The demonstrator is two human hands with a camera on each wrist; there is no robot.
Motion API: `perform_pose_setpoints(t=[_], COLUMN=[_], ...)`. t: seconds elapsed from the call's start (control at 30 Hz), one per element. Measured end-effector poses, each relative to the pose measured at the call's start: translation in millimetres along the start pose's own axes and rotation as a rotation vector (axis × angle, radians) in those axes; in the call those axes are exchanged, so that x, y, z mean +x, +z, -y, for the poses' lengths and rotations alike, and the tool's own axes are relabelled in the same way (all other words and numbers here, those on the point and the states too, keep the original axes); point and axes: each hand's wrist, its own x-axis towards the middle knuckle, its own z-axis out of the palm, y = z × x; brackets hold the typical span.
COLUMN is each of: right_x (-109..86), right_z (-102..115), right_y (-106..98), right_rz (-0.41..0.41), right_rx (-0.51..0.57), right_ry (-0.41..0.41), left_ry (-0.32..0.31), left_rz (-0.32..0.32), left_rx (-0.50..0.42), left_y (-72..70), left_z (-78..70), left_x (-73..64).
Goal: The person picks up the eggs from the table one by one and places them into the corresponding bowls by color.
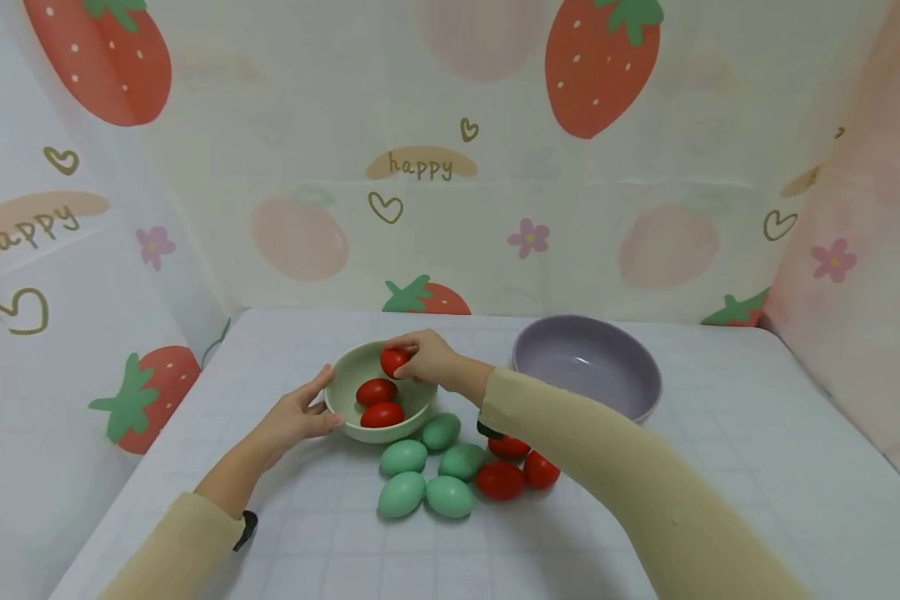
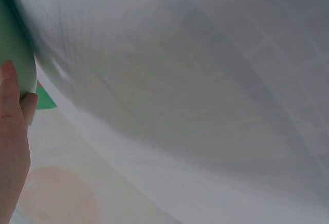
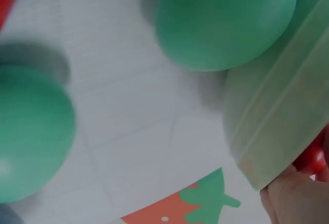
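My right hand [image 1: 429,360] pinches a red egg [image 1: 393,362] over the inside of the pale green bowl [image 1: 345,367]. Below that egg, two more red eggs [image 1: 382,415] lie in the bowl. My left hand [image 1: 300,417] touches the bowl's left side, its thumb and fingers spread along the rim. In the left wrist view, straight fingers [image 2: 9,98] rest against the bowl's outer wall [image 2: 18,44]. The right wrist view shows the held egg [image 3: 311,157] partly hidden behind the bowl's rim and my fingers.
Several green eggs [image 1: 402,495] lie on the white table [image 1: 307,533] in front of the bowl. Beside them sit red eggs [image 1: 501,481], partly covered by my right sleeve. A purple bowl [image 1: 585,358] stands at the back right, behind my right forearm. Printed cloth walls enclose the table.
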Motion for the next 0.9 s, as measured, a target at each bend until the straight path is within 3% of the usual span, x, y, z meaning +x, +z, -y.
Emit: perform_pose_setpoints(t=[0.33,0.67,0.9], right_x=[10.9,15.6,18.2], right_z=[-2,-3,-6], right_y=[16,30,35], right_rz=[-0.057,-0.043,-0.068], right_rx=[-0.066,-0.097,-0.233], right_ry=[0.032,0.061,0.047], left_ry=[0.011,0.007,-0.004], left_rz=[0.003,0.003,-0.003], left_rx=[-0.01,-0.009,-0.001], left_y=[0.8,0.1,-0.2], left_z=[-0.3,-0.9,-0.6], left_x=[1.4,-1.0,-0.2])
